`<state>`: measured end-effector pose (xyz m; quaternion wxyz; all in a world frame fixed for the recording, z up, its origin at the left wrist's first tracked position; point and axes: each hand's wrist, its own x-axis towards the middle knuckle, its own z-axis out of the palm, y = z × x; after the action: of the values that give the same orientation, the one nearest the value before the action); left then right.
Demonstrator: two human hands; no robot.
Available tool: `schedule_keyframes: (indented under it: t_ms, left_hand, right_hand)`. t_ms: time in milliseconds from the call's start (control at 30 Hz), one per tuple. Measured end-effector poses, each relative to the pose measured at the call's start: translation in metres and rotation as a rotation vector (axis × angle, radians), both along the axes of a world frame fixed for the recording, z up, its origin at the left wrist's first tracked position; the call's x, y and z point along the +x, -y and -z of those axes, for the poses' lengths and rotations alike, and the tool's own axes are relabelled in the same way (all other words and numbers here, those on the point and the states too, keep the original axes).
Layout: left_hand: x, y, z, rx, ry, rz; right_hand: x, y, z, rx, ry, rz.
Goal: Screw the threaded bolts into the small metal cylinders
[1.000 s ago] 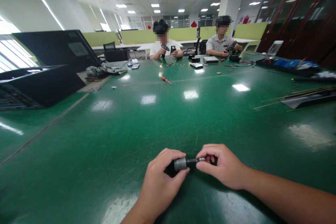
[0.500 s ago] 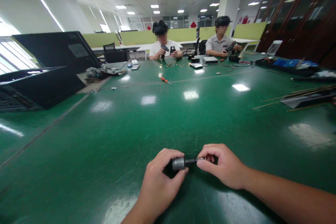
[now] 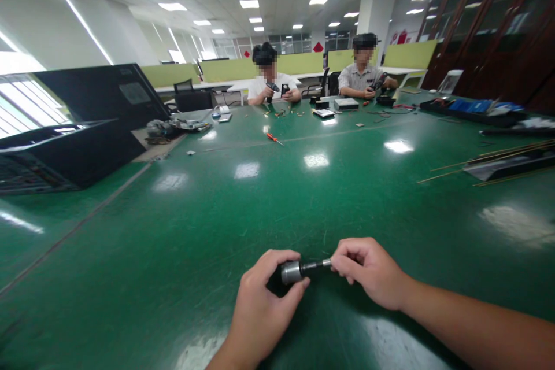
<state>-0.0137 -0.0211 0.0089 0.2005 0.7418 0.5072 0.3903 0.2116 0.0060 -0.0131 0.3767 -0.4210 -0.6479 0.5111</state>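
Note:
My left hand (image 3: pixel 260 306) is closed around a dark tool whose silver metal collar (image 3: pixel 291 272) sticks out between thumb and fingers. A thin dark bit (image 3: pixel 316 266) runs from the collar to the right. My right hand (image 3: pixel 368 274) pinches the far end of that bit with its fingertips. Both hands hover just above the green table (image 3: pixel 217 214) near its front edge. Most of the tool's body is hidden inside my left fist.
Open black cases (image 3: pixel 73 127) stand at the left. A red-handled screwdriver (image 3: pixel 274 139) lies mid-table. Thin rods and a dark tray (image 3: pixel 498 165) lie at the right. Two people (image 3: pixel 273 84) sit at the far end with tools and small parts.
My right hand has slid slightly to the right along the bit, so more of the thin shaft shows. The camera view has tilted a little; my left hand stays put.

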Motion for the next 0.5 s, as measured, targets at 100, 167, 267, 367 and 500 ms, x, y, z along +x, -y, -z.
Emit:
schedule_keyframes:
  t_ms: [100, 167, 267, 367, 500]
  left_hand:
    - [-0.002, -0.001, 0.000, 0.007, 0.004, -0.022]
    - [-0.005, -0.002, -0.002, 0.018, 0.006, -0.039]
    - [-0.009, -0.004, -0.002, -0.021, 0.044, -0.120]
    - [-0.011, -0.007, 0.000, -0.160, 0.248, -0.198]
    - [-0.012, -0.006, -0.006, -0.294, 0.589, -0.269]
  right_hand:
    - [0.000, -0.006, 0.003, -0.099, -0.221, 0.080]
    - [-0.001, -0.010, 0.003, -0.123, -0.336, 0.120]
    - [-0.003, -0.011, 0.004, -0.134, -0.387, 0.096]
    - [-0.004, -0.010, 0.008, -0.116, -0.339, 0.029]
    - [-0.005, -0.011, 0.015, -0.085, -0.293, 0.001]
